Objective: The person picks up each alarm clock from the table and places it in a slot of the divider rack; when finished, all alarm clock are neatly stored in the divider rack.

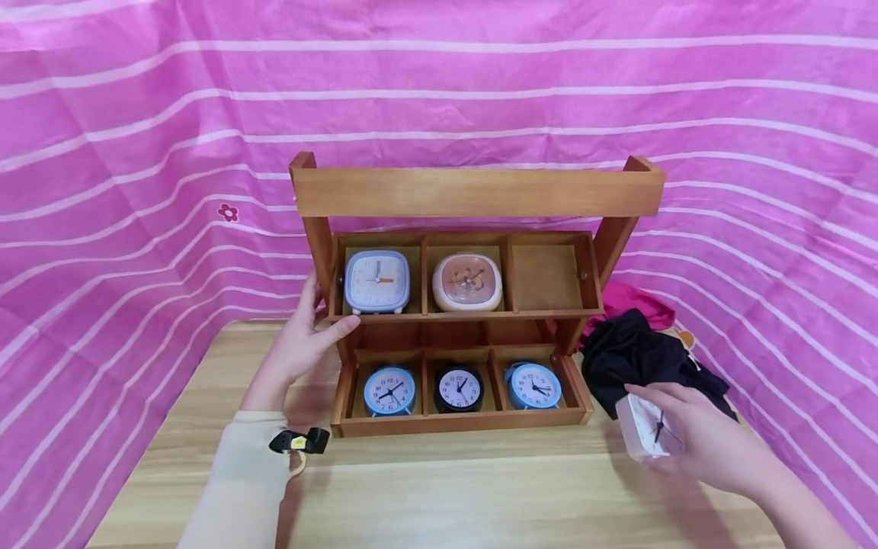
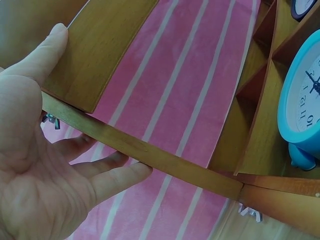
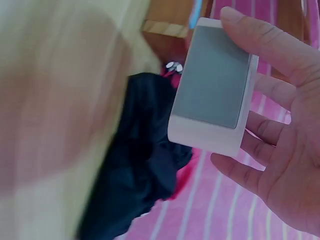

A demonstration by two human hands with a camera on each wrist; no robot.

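Note:
A two-tier wooden rack (image 1: 480, 428) stands on the table. My left hand (image 1: 302, 347) holds its left side, thumb across the front of the upper tier and fingers behind the side post (image 2: 145, 150). Off the rack's right end, my right hand (image 1: 706, 438) grips a small white alarm clock (image 1: 643, 427) by its edges. The right wrist view shows that clock's grey panel (image 3: 215, 75). In the upper tier sit a blue square clock (image 1: 377, 282) and a pink-and-white clock (image 1: 468, 282); the upper right compartment (image 1: 545, 276) holds nothing.
The lower tier holds a light-blue clock (image 1: 389, 390), a black clock (image 1: 459, 387) and another light-blue clock (image 1: 534, 386). Black cloth (image 1: 634, 354) and pink cloth (image 1: 634, 303) lie right of the rack. A pink striped curtain (image 1: 439, 91) surrounds the wooden table (image 1: 439, 496).

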